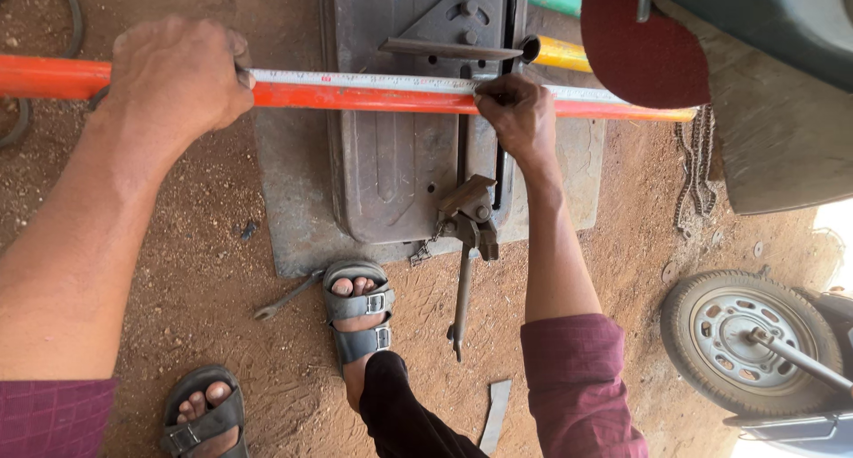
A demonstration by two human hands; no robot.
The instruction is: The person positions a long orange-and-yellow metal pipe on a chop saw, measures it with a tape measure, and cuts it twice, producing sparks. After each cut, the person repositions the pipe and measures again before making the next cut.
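Tape measure (pixel 373 80) along orange pipe (pixel 355 98), under both hands (pixel 173 76) (pixel 520 111).

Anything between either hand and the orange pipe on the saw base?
Nothing visible. Left hand grips the orange pipe directly; right hand presses the tape measure against its top. The red cutting disc sits raised, right of both.

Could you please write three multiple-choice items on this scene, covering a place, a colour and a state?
1. Where does the tape measure lie?
A. along the pipe
B. on the tyre
C. under the sandal

2. What colour is the pipe under both hands?
A. blue
B. orange
C. white

3. What is the left hand doing?
A. hanging free
B. gripping the pipe
C. holding the spanner

Answers: 1 A, the tape runs along the pipe's top; 2 B, plainly orange; 3 B, it wraps the pipe while the right hand pinches at the tape.
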